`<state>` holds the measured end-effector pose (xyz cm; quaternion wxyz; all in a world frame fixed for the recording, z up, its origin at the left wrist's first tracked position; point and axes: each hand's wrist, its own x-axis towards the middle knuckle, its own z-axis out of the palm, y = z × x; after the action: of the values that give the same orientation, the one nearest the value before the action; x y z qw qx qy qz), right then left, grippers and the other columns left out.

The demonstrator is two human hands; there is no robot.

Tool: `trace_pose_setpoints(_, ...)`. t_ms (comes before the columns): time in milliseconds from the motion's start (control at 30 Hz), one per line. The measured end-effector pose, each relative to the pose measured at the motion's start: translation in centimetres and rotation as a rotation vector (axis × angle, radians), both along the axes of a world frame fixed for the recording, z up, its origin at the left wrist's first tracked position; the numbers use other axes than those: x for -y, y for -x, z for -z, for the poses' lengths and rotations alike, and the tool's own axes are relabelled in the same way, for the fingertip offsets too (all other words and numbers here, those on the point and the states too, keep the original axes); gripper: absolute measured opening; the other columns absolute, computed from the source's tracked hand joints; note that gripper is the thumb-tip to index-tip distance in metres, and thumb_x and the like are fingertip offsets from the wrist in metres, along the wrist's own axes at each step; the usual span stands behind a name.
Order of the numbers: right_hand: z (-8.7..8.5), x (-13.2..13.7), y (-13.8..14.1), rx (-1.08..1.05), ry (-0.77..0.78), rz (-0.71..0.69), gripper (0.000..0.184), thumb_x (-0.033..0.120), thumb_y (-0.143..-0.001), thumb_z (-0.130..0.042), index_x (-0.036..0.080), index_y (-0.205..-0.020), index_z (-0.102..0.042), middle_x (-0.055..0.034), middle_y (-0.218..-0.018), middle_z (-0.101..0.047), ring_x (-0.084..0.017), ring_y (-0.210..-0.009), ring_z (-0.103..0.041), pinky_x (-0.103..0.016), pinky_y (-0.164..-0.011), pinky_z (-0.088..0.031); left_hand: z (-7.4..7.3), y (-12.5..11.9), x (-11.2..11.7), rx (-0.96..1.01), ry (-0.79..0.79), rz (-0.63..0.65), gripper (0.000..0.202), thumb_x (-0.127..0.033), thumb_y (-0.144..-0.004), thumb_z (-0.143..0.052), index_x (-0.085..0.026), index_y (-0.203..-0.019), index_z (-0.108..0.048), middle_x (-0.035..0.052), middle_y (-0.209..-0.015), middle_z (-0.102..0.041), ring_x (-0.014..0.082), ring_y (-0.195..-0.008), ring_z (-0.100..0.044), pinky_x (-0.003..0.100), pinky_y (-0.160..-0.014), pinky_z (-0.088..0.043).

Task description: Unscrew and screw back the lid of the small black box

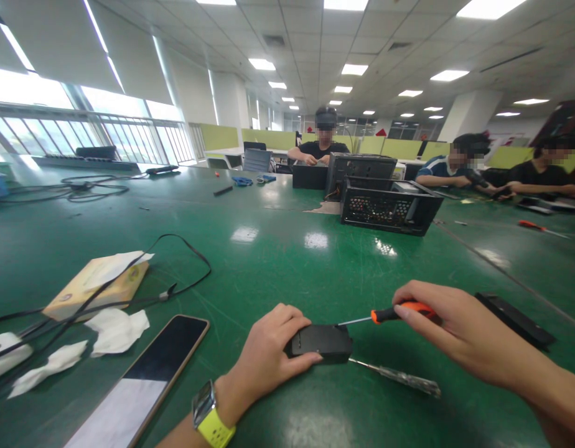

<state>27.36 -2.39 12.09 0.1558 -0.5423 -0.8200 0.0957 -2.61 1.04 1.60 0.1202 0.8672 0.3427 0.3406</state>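
My left hand [269,354] is closed around a small black box [322,341] that lies on the green table [269,261], holding it down. My right hand [448,323] grips an orange-handled screwdriver [390,313]; its thin shaft points left and its tip meets the top of the black box. A second, clear-handled screwdriver [399,376] lies on the table just to the right of the box, under my right hand. I wear a watch with a yellow strap [211,420] on my left wrist.
A phone [147,379], crumpled tissues [117,330], a flat packet [98,286] and black cables [175,289] lie at left. A black flat part [516,318] lies at right. Open computer cases [385,208] stand mid-table. Three other people sit at the far side.
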Motion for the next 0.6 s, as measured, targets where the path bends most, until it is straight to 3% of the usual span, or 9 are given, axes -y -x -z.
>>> trace_pose_setpoints(167,-0.2,0.2,0.1,0.004,-0.036,-0.031,0.023,0.039,-0.097,-0.044,0.023,-0.099,-0.059,-0.0040,-0.090,-0.067,-0.018,-0.074,-0.062,-0.031,-0.065,-0.048,0.1,0.0,0.0,-0.003,-0.001,0.000,0.036,-0.042,-0.080,-0.075,-0.017,-0.104,-0.065,0.0077,-0.097,-0.065,0.0240,-0.087,-0.060,0.036,-0.075,-0.051)
trace_pose_setpoints(300,0.0,0.2,0.1,-0.119,-0.138,-0.092,0.020,0.029,-0.091,-0.055,0.023,-0.109,-0.057,-0.0029,-0.097,-0.068,-0.016,-0.078,-0.065,-0.028,-0.067,-0.052,0.1,0.0,0.0,-0.005,0.003,-0.004,0.036,-0.042,-0.080,-0.075,-0.017,-0.104,-0.065,0.0076,-0.097,-0.065,0.0240,-0.087,-0.060,0.036,-0.075,-0.051)
trace_pose_setpoints(467,0.8,0.2,0.8,-0.138,-0.361,-0.076,0.019,0.037,-0.092,-0.058,0.024,-0.105,-0.064,-0.0011,-0.090,-0.074,-0.017,-0.075,-0.069,-0.028,-0.066,-0.052,0.2,-0.1,-0.1,-0.008,0.014,-0.003,0.036,-0.042,-0.081,-0.074,-0.017,-0.105,-0.064,0.0076,-0.098,-0.064,0.0242,-0.088,-0.059,0.037,-0.076,-0.050)
trace_pose_setpoints(600,0.7,0.1,1.4,-0.119,-0.276,-0.032,0.023,0.039,-0.095,-0.052,0.023,-0.107,-0.063,-0.0026,-0.094,-0.071,-0.017,-0.079,-0.067,-0.029,-0.066,-0.050,0.3,-0.1,-0.1,-0.005,0.022,0.002,0.036,-0.042,-0.081,-0.075,-0.017,-0.105,-0.064,0.0075,-0.099,-0.064,0.0244,-0.089,-0.059,0.037,-0.077,-0.050)
